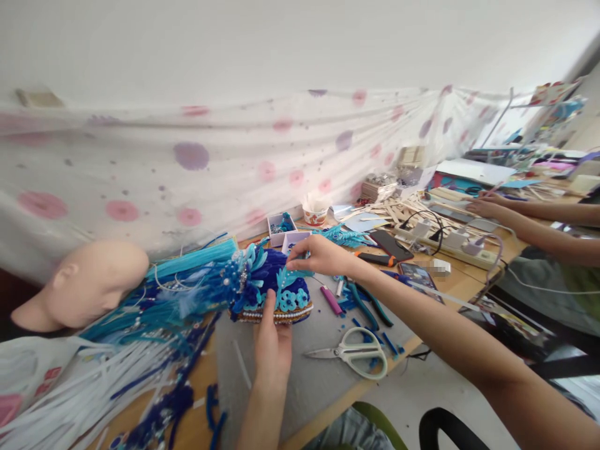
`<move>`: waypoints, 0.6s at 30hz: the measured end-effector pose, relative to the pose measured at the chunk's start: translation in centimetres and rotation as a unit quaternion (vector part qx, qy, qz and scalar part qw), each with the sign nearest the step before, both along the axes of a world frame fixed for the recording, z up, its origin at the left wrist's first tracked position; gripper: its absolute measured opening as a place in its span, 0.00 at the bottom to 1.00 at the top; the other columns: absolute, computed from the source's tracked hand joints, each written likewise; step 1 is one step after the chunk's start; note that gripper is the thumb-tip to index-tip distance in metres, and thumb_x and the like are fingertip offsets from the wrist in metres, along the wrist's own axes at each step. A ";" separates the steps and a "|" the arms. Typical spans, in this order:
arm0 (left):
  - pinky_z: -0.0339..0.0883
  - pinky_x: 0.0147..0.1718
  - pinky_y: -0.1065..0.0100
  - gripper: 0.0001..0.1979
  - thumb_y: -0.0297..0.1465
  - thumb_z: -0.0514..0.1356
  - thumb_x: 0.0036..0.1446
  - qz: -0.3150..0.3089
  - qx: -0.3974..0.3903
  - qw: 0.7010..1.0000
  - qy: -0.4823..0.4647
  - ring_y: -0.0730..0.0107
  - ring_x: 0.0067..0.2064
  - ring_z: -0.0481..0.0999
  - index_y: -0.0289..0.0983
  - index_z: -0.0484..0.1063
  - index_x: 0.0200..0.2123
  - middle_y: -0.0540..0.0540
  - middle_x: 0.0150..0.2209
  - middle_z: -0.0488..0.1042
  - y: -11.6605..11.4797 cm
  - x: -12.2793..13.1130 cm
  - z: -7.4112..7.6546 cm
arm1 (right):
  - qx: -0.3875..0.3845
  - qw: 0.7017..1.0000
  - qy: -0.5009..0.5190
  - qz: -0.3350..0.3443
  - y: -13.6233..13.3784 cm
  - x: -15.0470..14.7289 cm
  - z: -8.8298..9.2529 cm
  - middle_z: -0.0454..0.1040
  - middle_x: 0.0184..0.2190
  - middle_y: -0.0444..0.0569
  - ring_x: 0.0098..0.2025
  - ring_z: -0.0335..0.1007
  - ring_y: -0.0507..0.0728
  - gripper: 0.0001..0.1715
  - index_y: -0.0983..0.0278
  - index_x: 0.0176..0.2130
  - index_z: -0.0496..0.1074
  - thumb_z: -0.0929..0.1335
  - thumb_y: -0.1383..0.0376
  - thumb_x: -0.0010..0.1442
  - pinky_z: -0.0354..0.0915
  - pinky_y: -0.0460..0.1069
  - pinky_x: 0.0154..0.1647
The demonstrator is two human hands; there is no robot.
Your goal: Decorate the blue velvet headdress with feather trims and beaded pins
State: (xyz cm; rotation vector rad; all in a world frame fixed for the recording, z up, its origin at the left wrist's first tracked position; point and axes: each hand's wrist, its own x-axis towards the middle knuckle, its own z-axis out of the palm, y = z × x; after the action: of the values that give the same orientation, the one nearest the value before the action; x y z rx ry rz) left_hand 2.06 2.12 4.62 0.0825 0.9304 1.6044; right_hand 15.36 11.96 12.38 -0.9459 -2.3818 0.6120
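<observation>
White wall (281, 44) rises behind your bench, its lower part covered by a spotted plastic sheet (234, 164), with a wooden tabletop (407, 350) and a grey mat (304, 390) below. From your head camera, your left hand (273, 342) comes up from the near edge, gripping the blue headpiece (267, 275) from below, thumb against its front. That headpiece sits just above the mat's far part. Your right hand (323, 255) reaches in from the right, wrist bent, thumb and forefinger brought together at the headpiece's right side; you cannot tell whether they pinch anything small. Your right forearm slants across the bench and hides part of what lies beneath it. Close by lie one pair of scissors (349, 353), one pink lighter (331, 300) and one pair of teal-handled pliers (363, 307). To the left you have one mannequin head (100, 275) beside blue strands (164, 306) and white strips (89, 387). Beyond your hands stand one paper cup (315, 215) and two small white boxes (280, 237). Two phones (392, 245) lie past your forearm, near a power strip (469, 255). Further right, a co-worker's arms (520, 222) extend over the bench.
</observation>
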 end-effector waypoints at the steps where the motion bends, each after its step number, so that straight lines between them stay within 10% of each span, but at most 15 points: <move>1: 0.76 0.36 0.69 0.16 0.28 0.63 0.59 0.000 0.000 1.000 0.001 0.68 0.43 0.80 0.43 0.75 0.51 0.45 0.56 0.75 0.0 -0.1 0.0 | -0.003 1.000 0.000 0.008 0.2 0.1 0.2 0.74 0.22 0.43 0.26 0.67 0.51 0.15 0.67 0.28 0.78 0.69 0.60 0.62 0.57 0.45 0.28; 7: 0.76 0.37 0.70 0.15 0.26 0.61 0.61 -0.002 -0.001 1.000 0.008 0.70 0.42 0.80 0.42 0.75 0.51 0.46 0.51 0.79 0.2 -0.2 0.5 | -0.028 0.996 -0.027 0.085 1.1 -0.3 1.7 0.81 0.35 0.47 0.37 0.75 0.54 0.13 0.64 0.36 0.80 0.74 0.57 0.55 0.64 0.47 0.39; 18: 0.77 0.39 0.67 0.18 0.27 0.61 0.61 -0.013 -0.001 1.000 0.009 0.66 0.46 0.80 0.44 0.74 0.54 0.45 0.54 0.77 0.4 -0.5 0.4 | -0.034 0.990 -0.079 0.111 2.8 -2.7 1.4 0.74 0.19 0.39 0.23 0.65 0.49 0.04 0.64 0.26 0.79 0.75 0.70 0.53 0.57 0.45 0.27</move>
State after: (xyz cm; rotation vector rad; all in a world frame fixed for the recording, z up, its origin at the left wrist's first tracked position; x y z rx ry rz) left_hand 1.59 2.50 4.98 0.1074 0.9409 1.5809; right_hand 12.68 14.81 13.77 -0.7885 -2.6475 0.7293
